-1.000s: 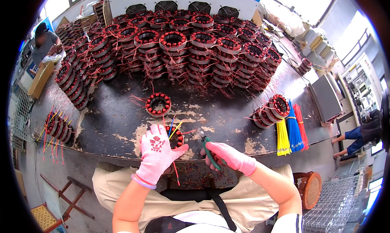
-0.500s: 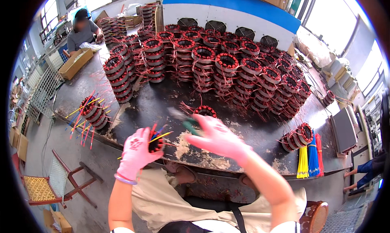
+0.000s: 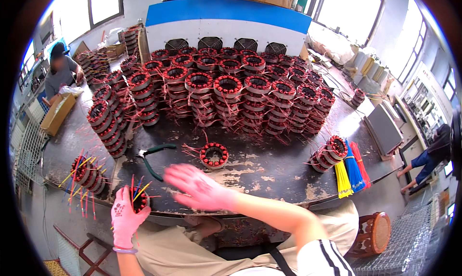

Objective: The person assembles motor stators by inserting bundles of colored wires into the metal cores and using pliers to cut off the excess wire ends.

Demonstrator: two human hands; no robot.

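Presently, the left hand (image 3: 126, 219), in a pink glove, has its fingers and thumb curled around a wound stator (image 3: 141, 204) at the front edge of the worn black table (image 3: 276, 172). Red, blue and yellow leads (image 3: 141, 190) stick up out of that stator. The right hand (image 3: 199, 187), also pink-gloved and blurred, is over the table with its fingers stretched wide, gripping nothing that shows. Its fingertips are just beside one handle of the green-handled pliers (image 3: 151, 150), which lie spread on the table; whether they touch cannot be told. Beyond that hand, a single stator (image 3: 214, 165) lies flat, its ring of red windings facing up. A slanting row of stators (image 3: 90, 176) with coloured leads lies at the left. Another slanting row (image 3: 329, 154) lies at the right, beside yellow, blue and red wire bundles (image 3: 354, 169). Stator stacks (image 3: 227, 100) crowd the back.
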